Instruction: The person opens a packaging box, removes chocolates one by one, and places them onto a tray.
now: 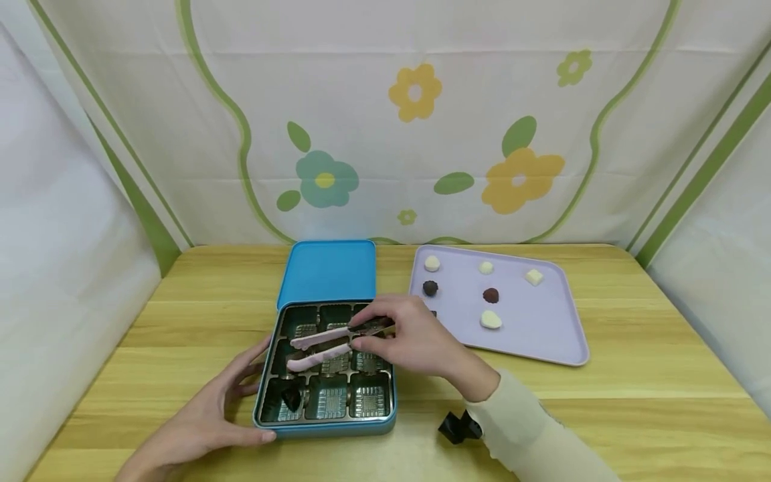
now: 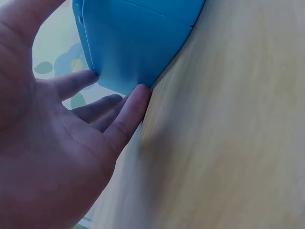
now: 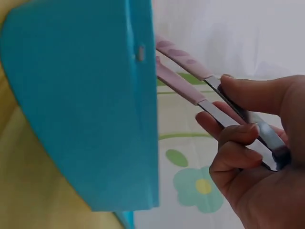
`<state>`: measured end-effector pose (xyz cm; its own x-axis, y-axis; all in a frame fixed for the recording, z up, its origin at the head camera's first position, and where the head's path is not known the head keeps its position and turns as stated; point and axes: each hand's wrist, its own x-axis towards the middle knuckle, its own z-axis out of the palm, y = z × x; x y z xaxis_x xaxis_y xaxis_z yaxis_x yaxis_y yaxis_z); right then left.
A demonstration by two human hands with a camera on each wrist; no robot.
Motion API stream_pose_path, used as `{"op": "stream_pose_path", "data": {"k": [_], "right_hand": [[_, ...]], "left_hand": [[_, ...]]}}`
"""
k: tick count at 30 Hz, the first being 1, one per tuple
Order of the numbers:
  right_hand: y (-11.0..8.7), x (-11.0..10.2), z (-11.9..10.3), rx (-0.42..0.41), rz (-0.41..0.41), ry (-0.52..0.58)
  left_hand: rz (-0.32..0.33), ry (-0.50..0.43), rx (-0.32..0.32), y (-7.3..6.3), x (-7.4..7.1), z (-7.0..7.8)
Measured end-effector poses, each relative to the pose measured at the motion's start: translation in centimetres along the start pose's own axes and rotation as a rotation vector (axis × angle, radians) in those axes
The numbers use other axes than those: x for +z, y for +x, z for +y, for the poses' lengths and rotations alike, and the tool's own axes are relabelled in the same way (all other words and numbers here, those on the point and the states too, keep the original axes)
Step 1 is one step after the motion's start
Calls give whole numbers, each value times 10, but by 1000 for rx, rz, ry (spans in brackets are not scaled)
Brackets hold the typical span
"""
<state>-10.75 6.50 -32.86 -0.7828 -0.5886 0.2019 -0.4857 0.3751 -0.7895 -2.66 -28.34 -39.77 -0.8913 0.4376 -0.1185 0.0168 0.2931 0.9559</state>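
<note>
My right hand (image 1: 415,331) holds small tongs (image 1: 322,357) with pale pink ends and metal arms, pinched between thumb and fingers. Their two pink ends stand slightly apart over the left part of a blue tin (image 1: 337,430). Inside the tin is a dark plastic insert with several square compartments. A dark chocolate (image 1: 292,399) sits in the front left compartment. My left hand (image 1: 211,408) is at the tin's left side, fingers extended along the wall and thumb at the front corner. In the left wrist view, the fingertips (image 2: 139,93) meet the tin's lower edge.
A blue lid (image 1: 330,271) lies behind the tin. To the right is a lilac tray (image 1: 542,341) bearing several pieces, among them a white one (image 1: 490,320), a dark one (image 1: 430,288) and a reddish-brown one (image 1: 490,295). A black item (image 1: 458,428) shows beside the right cuff.
</note>
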Motion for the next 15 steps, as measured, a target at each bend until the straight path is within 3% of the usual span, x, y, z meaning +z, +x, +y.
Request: {"op": "stream_pose_path", "data": {"k": [9, 15], "right_hand": [[31, 7, -26, -23, -143, -267], [45, 13, -31, -53, -199, -259]], "left_hand": [[-5, -4, -14, 0, 1, 2], [4, 12, -38, -1, 2, 3]]}}
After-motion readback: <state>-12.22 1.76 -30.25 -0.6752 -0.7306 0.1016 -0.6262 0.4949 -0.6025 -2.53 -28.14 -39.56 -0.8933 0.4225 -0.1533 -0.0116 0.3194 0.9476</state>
